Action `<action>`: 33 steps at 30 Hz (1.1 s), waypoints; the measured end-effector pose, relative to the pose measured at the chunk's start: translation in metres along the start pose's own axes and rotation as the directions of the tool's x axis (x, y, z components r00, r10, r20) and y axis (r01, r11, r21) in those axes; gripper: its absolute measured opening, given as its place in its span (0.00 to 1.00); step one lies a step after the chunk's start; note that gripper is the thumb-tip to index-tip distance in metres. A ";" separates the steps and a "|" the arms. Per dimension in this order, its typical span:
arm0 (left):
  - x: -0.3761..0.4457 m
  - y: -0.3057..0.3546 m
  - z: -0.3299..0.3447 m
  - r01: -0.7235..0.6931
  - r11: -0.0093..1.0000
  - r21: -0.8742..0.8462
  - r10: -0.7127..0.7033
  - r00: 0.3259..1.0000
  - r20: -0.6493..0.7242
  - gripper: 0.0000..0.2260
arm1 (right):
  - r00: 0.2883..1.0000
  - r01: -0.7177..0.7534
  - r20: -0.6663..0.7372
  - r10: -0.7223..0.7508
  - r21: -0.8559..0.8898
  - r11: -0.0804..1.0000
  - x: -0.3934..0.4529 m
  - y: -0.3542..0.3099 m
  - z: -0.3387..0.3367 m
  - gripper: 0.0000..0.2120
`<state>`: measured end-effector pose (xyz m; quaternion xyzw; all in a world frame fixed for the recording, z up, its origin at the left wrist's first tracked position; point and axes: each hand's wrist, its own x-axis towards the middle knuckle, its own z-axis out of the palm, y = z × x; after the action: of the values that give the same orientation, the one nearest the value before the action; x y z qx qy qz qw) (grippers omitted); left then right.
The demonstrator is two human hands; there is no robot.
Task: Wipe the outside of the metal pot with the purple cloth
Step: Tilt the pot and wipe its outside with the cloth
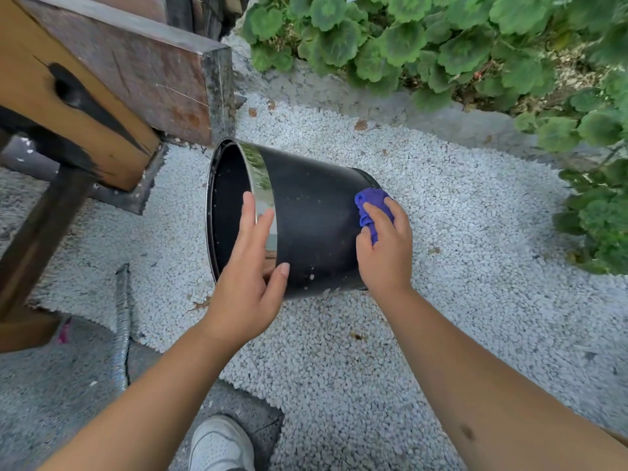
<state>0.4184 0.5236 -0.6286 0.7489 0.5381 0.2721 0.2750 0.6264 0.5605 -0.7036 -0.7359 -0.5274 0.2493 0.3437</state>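
Observation:
The metal pot (312, 212) lies on its side on white gravel, its open mouth turned left and its base right. Its wall is dark with a shiny band near the rim and pale specks on it. My left hand (249, 270) rests on the pot near the rim with straight fingers, steadying it. My right hand (385, 248) grips the bunched purple cloth (372, 207) and presses it against the pot's wall close to the base.
White gravel (441, 232) covers the ground around the pot. A wooden beam structure (102, 96) stands at the left, close to the pot's rim. Green leafy plants (441, 39) border the top and right. A corrugated hose (122, 321) and my white shoe (221, 443) are lower left.

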 end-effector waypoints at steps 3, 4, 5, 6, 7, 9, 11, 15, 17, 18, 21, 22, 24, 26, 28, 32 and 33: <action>0.008 0.004 -0.003 0.051 0.999 -0.017 -0.051 0.998 -0.031 0.32 | 0.999 -0.018 0.032 0.016 0.044 0.999 0.009 -0.003 -0.007 0.18; 0.009 0.006 -0.004 0.063 0.998 -0.012 -0.063 0.997 -0.042 0.31 | 0.999 -0.025 0.026 0.023 0.069 0.997 0.013 -0.005 -0.010 0.18; 0.011 0.006 -0.005 0.068 0.998 -0.012 -0.069 0.996 -0.050 0.30 | 0.999 -0.036 0.005 0.036 0.106 0.994 0.017 -0.010 -0.014 0.18; 0.013 0.008 -0.006 0.080 0.997 -0.022 -0.081 0.995 -0.054 0.28 | 0.998 -0.058 -0.022 0.062 0.163 0.985 0.021 -0.016 -0.017 0.17; 0.016 0.010 -0.008 0.104 0.994 -0.035 -0.106 0.993 -0.057 0.27 | 0.994 -0.095 -0.035 0.107 0.248 0.964 0.025 -0.025 -0.020 0.17; 0.024 0.016 -0.013 0.143 0.987 -0.070 -0.148 0.986 -0.080 0.28 | 0.971 -0.215 0.012 0.237 0.468 0.857 0.033 -0.045 -0.026 0.17; 0.034 0.019 -0.020 0.190 0.972 -0.136 -0.206 0.972 -0.113 0.30 | 0.938 -0.324 0.132 0.319 0.660 0.678 0.040 -0.061 -0.030 0.16; 0.041 0.012 -0.033 0.237 0.954 -0.182 -0.241 0.971 -0.001 0.27 | 0.902 -0.421 0.349 0.256 0.844 0.333 0.042 -0.086 -0.029 0.11; 0.035 0.009 -0.033 0.208 0.957 -0.200 -0.192 0.977 0.097 0.31 | 0.920 -0.392 0.349 0.178 0.819 0.419 0.036 -0.096 -0.023 0.10; 0.031 0.008 -0.030 0.178 0.966 -0.188 -0.157 0.980 0.119 0.35 | 0.935 -0.349 0.329 0.132 0.789 0.506 0.033 -0.100 -0.020 0.11; 0.022 0.009 -0.021 0.148 0.963 -0.224 -0.137 0.988 0.065 0.39 | 0.962 -0.107 0.270 -0.040 0.508 0.855 0.023 -0.113 -0.011 0.21; 0.021 0.007 -0.021 0.158 0.961 -0.225 -0.152 0.987 0.045 0.40 | 0.961 0.014 0.258 -0.100 0.315 0.949 0.018 -0.114 -0.007 0.25; 0.020 0.003 -0.022 0.187 0.960 -0.211 -0.185 0.982 0.028 0.42 | 0.957 0.212 0.212 -0.198 -0.046 0.976 0.011 -0.116 -0.003 0.29; 0.018 0.001 -0.025 0.219 0.938 -0.270 -0.224 0.974 0.011 0.44 | 0.941 0.309 0.195 -0.277 -0.154 0.939 0.009 -0.114 -0.001 0.26; 0.016 0.000 -0.025 0.228 0.925 -0.302 -0.249 0.968 -0.030 0.46 | 0.923 0.366 0.198 -0.331 -0.177 0.914 0.007 -0.108 -0.001 0.24; 0.014 -0.004 -0.025 0.251 0.952 -0.177 -0.270 0.959 -0.091 0.41 | 0.924 0.376 0.169 -0.344 -0.230 0.898 0.007 -0.090 0.001 0.20; 0.014 -0.003 -0.026 0.246 0.956 -0.160 -0.263 0.961 -0.091 0.41 | 0.930 0.360 0.161 -0.330 -0.235 0.903 0.009 -0.085 0.001 0.19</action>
<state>0.4023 0.5412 -0.6110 0.6345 0.6231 0.3148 0.3318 0.5767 0.5873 -0.6389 -0.6535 -0.6968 0.1559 0.2513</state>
